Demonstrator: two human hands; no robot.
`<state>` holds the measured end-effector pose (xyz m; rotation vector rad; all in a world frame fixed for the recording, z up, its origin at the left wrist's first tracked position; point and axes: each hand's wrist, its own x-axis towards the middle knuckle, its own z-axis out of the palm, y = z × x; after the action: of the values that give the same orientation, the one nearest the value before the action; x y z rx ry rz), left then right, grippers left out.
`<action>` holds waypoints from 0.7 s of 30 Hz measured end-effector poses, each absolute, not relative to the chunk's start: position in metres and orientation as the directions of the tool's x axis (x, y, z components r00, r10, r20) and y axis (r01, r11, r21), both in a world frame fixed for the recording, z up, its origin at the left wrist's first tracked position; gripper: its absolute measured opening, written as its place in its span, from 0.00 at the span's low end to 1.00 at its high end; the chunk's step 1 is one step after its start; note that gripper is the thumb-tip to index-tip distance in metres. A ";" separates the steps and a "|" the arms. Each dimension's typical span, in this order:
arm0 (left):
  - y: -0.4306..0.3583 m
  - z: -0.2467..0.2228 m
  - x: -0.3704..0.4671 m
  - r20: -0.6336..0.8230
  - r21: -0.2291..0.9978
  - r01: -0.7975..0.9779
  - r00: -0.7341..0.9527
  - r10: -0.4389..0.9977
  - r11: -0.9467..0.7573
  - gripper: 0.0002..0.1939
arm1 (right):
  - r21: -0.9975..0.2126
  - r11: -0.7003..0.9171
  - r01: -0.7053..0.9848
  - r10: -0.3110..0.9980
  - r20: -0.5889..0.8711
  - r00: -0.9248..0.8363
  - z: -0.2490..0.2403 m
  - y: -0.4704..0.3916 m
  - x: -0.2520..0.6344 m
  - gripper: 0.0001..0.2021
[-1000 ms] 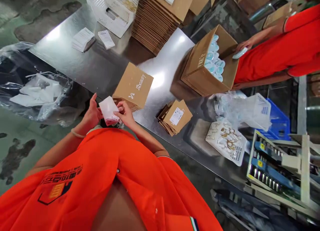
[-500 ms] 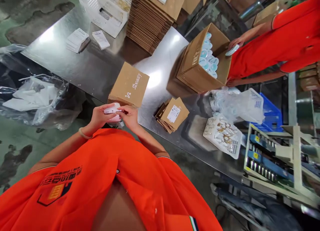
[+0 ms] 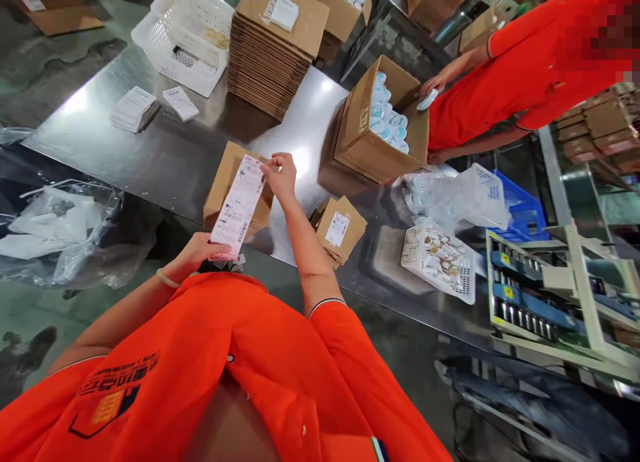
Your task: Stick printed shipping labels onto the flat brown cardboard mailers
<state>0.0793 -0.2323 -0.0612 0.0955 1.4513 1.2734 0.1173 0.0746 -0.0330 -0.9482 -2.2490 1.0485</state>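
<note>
A long strip of printed labels point(image 3: 237, 205) is stretched out between my two hands. My left hand point(image 3: 197, 252) is closed on its lower end, close to my body. My right hand point(image 3: 281, 175) pinches the upper right corner, over the steel table. Beneath the strip lies a stack of flattened cardboard boxes point(image 3: 220, 182), partly hidden by it. To the right of my right forearm sits a smaller pile of flat boxes point(image 3: 350, 239), its top one bearing a white label point(image 3: 337, 229).
A steel table point(image 3: 165, 149) carries a tall stack of flat cartons point(image 3: 270, 69), a white basket point(image 3: 195, 75) and paper stacks point(image 3: 133, 109). A co-worker's hand point(image 3: 434, 85) holds a round item over an open carton point(image 3: 360, 132). A basket of small packets point(image 3: 440, 259) stands right.
My right hand has moved up and away from my left, drawing the label strip out over the box stack. The view has shifted slightly.
</note>
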 end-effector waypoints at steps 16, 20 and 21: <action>-0.251 -0.062 0.048 -0.172 0.922 0.107 -0.748 0.641 0.373 0.26 | -0.433 0.783 0.447 0.457 -0.087 -0.885 -0.043 -0.004 0.085 0.44; -0.220 -0.053 0.034 -0.121 0.876 0.215 -0.768 0.629 0.431 0.33 | -0.423 0.635 0.646 0.692 -0.061 -0.720 -0.053 0.037 0.099 0.39; -0.215 -0.052 0.035 -0.136 0.873 0.213 -0.758 0.638 0.439 0.31 | -0.437 0.569 0.697 0.759 -0.046 -0.649 -0.054 0.047 0.109 0.37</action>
<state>0.0351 -0.2152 -0.0517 0.7161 2.2458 1.2680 0.1093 0.0465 -0.0544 -1.2382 -2.6506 0.6403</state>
